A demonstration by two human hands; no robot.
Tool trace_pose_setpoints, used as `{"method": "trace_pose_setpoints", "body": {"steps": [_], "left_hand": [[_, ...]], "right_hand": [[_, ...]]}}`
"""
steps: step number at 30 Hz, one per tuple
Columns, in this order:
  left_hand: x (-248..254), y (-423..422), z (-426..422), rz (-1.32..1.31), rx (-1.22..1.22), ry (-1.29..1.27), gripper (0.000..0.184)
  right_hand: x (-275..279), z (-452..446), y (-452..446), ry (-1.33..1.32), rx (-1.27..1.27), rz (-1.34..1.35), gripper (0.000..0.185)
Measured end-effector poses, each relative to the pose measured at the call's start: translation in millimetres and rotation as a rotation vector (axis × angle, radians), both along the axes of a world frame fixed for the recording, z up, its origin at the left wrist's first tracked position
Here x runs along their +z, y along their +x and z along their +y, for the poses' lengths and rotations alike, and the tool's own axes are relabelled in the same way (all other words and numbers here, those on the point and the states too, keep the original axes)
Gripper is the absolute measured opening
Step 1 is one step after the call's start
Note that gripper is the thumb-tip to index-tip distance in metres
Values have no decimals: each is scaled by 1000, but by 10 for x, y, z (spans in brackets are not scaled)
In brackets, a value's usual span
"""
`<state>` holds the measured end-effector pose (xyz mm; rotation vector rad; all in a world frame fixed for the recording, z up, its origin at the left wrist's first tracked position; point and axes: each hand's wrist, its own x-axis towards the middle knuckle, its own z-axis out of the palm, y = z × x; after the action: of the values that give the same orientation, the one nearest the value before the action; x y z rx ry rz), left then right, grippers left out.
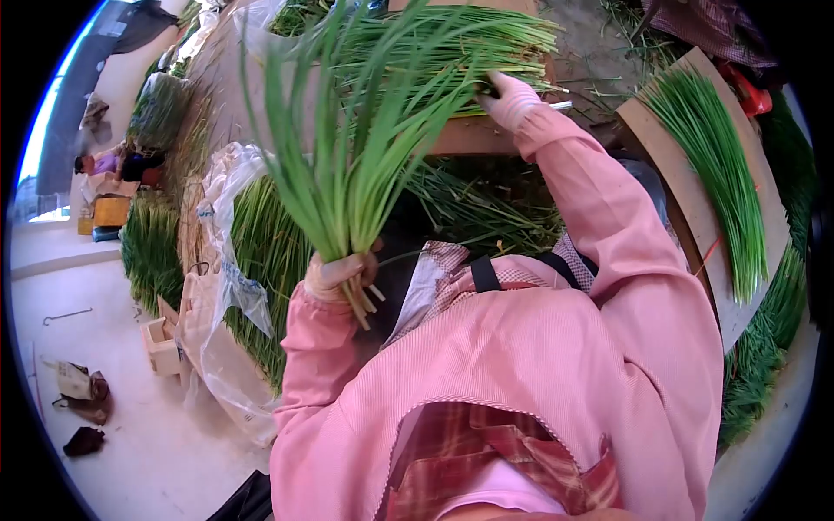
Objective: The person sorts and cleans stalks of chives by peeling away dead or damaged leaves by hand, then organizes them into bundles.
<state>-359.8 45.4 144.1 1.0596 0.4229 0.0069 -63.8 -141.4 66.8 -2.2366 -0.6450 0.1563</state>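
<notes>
My left hand [333, 276], in a pale glove or wrap, is closed around the lower stems of a bunch of garlic chives [347, 187]. The long green leaves fan upward and the cut ends poke out below the fist. My right hand [512, 100], also covered, is at the right end of a large pile of chives [426, 43] on the bench. Its fingers are curled together, near both the pile and the leaf tips of the held bunch. What they pinch, if anything, is hidden.
A tied bundle of chives [717, 174] lies on a board [621, 113] at right. Loose leaves [495, 204] lie below the bench. Left of me, clear plastic [234, 226] partly covers more chives [269, 234]. Another person [109, 165] sits far left. Dark items [84, 441] lie on the floor.
</notes>
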Motion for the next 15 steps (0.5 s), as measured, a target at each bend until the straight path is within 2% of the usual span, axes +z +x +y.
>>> {"method": "trace_pose_setpoints", "body": {"steps": [4,6,7,8,10,11,13,14,15], "left_hand": [[71,-121,326,-182,6,-82,44],[132,-12,404,-312,-18,-193,39],[161,53,490,-320,-17,-195,39],[187,125,600,-395,-93,-274,37],[425,376,608,-543,-274,-385,32],[426,464,745,-610,-154,-334,33],[541,739,936,-727,-140,-367,34],[607,828,901,-651,-92,-370,35],[678,984,924,-598,-97,-344,36]], "right_hand": [[-397,-268,-91,49,10,49,20],[-574,-468,-164,216,-22,39,20],[-602,-576,-161,130,-83,111,19],[-586,-679,-167,41,-147,181,18],[-575,-886,-210,256,-113,212,18],[-570,-1009,-212,255,-129,233,17],[-461,-1141,-326,276,-222,358,14],[-819,-1284,-190,32,-122,295,30],[-537,-1244,-371,-190,-60,270,43]]}}
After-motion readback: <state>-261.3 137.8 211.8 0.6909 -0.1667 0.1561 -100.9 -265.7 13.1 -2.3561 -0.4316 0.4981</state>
